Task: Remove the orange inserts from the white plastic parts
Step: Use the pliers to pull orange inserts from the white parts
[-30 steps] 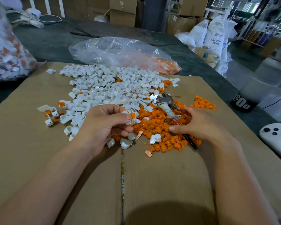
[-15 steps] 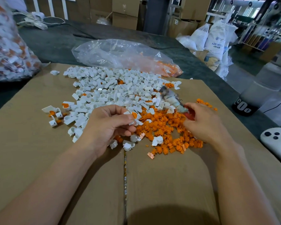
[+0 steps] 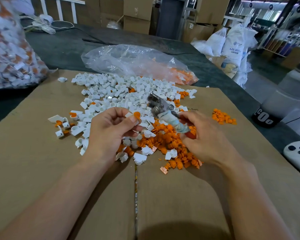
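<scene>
- Now the left hand (image 3: pixel 109 134) pinches a white part (image 3: pixel 129 115) with its orange insert (image 3: pixel 137 115), held higher over the cardboard (image 3: pixel 42 153).
- The right hand (image 3: pixel 206 141) grips the pliers (image 3: pixel 160 105), now lifted up close beside it.

"abs resin" on white sack (image 3: pixel 235 44)

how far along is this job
Done: a heap of loose orange inserts and emptied white plastic parts on the cardboard. In hand: the left hand pinches a white part with its orange insert; the right hand grips metal pliers. Remaining: a clear bag of mixed parts.
</scene>
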